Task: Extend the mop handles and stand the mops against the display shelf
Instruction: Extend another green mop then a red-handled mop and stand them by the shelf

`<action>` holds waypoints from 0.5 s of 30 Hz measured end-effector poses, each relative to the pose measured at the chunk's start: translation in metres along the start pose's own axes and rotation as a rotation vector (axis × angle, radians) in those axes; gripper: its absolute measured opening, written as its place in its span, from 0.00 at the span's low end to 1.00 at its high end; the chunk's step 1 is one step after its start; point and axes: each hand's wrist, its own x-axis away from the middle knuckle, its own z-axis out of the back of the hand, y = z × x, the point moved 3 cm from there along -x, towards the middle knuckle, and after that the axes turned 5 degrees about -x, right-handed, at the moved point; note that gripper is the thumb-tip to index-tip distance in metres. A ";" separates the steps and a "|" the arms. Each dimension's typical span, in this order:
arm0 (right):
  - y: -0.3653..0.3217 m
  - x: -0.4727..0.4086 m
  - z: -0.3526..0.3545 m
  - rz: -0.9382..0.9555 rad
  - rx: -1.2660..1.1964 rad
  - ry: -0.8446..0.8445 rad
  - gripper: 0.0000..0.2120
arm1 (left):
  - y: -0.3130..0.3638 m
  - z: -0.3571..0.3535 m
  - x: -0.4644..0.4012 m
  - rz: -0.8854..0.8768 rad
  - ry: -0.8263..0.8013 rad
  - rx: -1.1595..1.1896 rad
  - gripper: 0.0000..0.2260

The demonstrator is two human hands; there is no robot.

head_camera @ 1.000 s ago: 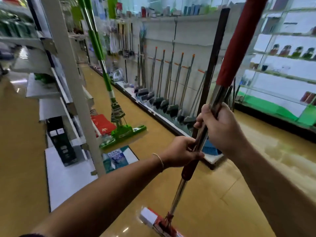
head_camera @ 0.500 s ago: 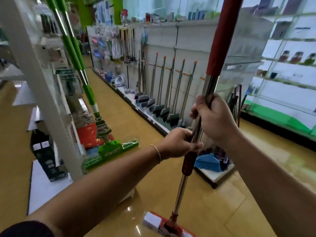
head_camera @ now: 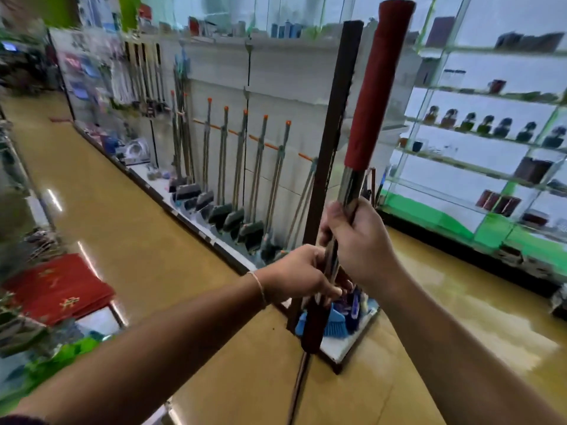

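Standing just behind the hands (head_camera: 331,259): dark shelf post (head_camera: 334,142), crowding broom row (head_camera: 233,191); lying open leftward, bare aisle floor (head_camera: 129,228).

Both hands (head_camera: 331,262) grip the upright mop handle (head_camera: 376,96).

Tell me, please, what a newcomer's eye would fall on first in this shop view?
First, the mop handle with its red grip, upright at centre, with the right hand gripping the metal tube above and the left hand gripping just below. Next, the row of brooms leaning along the display shelf behind, then the red mat at the lower left.
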 end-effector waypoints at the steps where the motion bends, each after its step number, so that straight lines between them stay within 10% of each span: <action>1: 0.006 -0.012 0.003 -0.003 -0.006 0.007 0.12 | -0.001 0.006 -0.013 0.003 -0.037 0.001 0.05; 15: 0.104 -0.197 0.029 0.068 -0.039 -0.111 0.12 | -0.065 0.096 -0.193 0.004 -0.034 -0.042 0.10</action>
